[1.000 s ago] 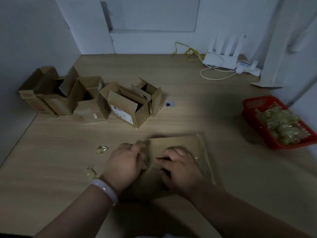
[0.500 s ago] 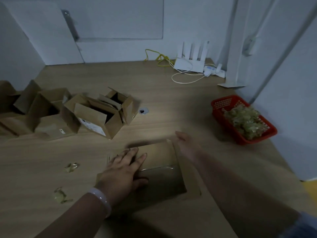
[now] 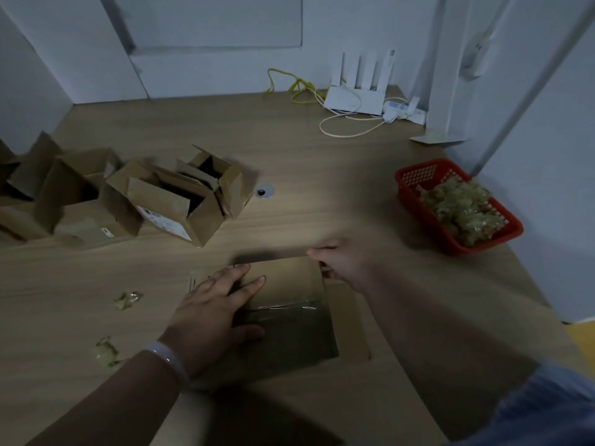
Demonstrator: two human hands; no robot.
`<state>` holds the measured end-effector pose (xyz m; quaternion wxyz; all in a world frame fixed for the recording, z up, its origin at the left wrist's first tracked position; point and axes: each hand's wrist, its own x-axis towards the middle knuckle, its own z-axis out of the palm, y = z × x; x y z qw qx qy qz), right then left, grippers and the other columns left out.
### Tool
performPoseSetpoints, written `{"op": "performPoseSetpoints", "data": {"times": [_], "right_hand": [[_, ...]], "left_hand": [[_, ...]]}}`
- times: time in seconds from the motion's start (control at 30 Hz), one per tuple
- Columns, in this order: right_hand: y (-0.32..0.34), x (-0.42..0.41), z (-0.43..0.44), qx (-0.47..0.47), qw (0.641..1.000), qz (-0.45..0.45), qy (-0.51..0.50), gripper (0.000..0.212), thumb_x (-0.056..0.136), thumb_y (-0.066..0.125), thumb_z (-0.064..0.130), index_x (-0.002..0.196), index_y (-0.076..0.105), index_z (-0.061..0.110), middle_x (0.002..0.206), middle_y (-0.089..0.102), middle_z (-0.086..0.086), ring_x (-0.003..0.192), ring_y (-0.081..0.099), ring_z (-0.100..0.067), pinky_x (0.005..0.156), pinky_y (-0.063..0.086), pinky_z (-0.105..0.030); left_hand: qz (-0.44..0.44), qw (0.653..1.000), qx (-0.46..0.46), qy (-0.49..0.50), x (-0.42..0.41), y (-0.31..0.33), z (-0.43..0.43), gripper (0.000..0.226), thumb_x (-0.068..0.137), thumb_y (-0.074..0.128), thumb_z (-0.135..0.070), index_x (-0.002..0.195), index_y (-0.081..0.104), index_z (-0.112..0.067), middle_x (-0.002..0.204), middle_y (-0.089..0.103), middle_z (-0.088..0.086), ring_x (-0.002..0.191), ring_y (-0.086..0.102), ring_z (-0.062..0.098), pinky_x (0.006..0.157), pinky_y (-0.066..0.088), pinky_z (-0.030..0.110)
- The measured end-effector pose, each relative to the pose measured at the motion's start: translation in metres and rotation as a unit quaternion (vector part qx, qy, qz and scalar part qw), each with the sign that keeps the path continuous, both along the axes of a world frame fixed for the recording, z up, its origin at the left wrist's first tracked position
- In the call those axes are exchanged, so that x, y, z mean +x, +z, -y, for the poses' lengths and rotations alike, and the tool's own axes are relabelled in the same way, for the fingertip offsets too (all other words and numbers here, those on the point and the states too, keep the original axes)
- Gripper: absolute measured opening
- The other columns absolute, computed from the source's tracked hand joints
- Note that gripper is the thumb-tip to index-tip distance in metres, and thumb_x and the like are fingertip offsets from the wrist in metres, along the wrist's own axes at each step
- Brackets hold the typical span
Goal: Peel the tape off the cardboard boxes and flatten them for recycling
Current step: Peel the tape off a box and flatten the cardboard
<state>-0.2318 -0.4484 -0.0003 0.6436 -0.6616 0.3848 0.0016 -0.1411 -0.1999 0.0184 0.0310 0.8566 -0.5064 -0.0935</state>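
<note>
- Left hand (image 3: 215, 312) lies flat, fingers spread, on flattened box (image 3: 289, 283) near centre of worktop (image 3: 322, 156), prob. pinning it.
- Right hand (image 3: 346, 263) pinches box's far corner (blurry), likely to steady it; tape strip (image 3: 289, 306) not yet peeled.

From the flattened box (image 3: 289, 284), bare bench (image 3: 322, 169) lay open toward twelve o'clock, as far as the router (image 3: 357, 98) and its looped cables (image 3: 351, 134). Open boxes (image 3: 174, 201) crowded ten o'clock. A red basket (image 3: 421, 178) heaped with tape wads (image 3: 463, 210) blocked two o'clock. Two flat tape scraps (image 3: 127, 300) littered nine o'clock.
</note>
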Motion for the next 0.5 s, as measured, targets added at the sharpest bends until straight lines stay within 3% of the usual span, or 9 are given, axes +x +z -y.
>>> {"op": "performPoseSetpoints", "data": {"times": [0.2,0.3,0.4,0.5], "right_hand": [[-0.012,0.003,0.0,0.041,0.998,0.003,-0.053,0.008,0.081,0.074,0.02,0.08,0.068,0.015,0.093,0.07,-0.009,0.089,0.068,-0.022,0.073,0.059,-0.035],[-0.014,0.0,-0.005,-0.045,0.997,0.011,-0.06,0.012,0.084,0.071,0.028,0.072,0.067,0.025,0.086,0.07,0.0,0.087,0.067,-0.018,0.079,0.058,-0.037],[-0.014,-0.009,-0.014,-0.163,0.985,0.01,-0.051,0.015,0.089,0.064,0.034,0.075,0.062,0.028,0.074,0.061,0.016,0.073,0.059,-0.001,0.062,0.046,-0.018],[-0.015,-0.015,-0.019,-0.25,0.964,0.023,-0.087,0.012,0.093,0.059,0.033,0.084,0.063,0.025,0.069,0.054,0.019,0.065,0.049,0.002,0.051,0.03,-0.011]], "left_hand": [[-0.01,1.0,-0.003,0.005,-0.002,0.001,-0.001,0.085,0.077,0.052,-0.072,0.147,0.009,-0.05,0.159,-0.003,-0.015,0.145,0.001,0.01,0.115,0.007,0.024],[-0.016,1.0,-0.007,0.01,-0.002,0.002,0.001,0.085,0.076,0.054,-0.072,0.147,0.013,-0.05,0.159,0.001,-0.014,0.144,0.003,0.01,0.114,0.007,0.023],[-0.031,0.999,-0.008,0.014,-0.001,0.002,0.002,0.085,0.074,0.055,-0.072,0.147,0.017,-0.049,0.159,0.004,-0.013,0.144,0.005,0.011,0.116,0.008,0.025],[-0.034,0.999,-0.007,0.025,0.0,0.001,0.005,0.085,0.073,0.054,-0.074,0.146,0.017,-0.05,0.159,0.004,-0.013,0.144,0.007,0.012,0.117,0.012,0.027]]}}
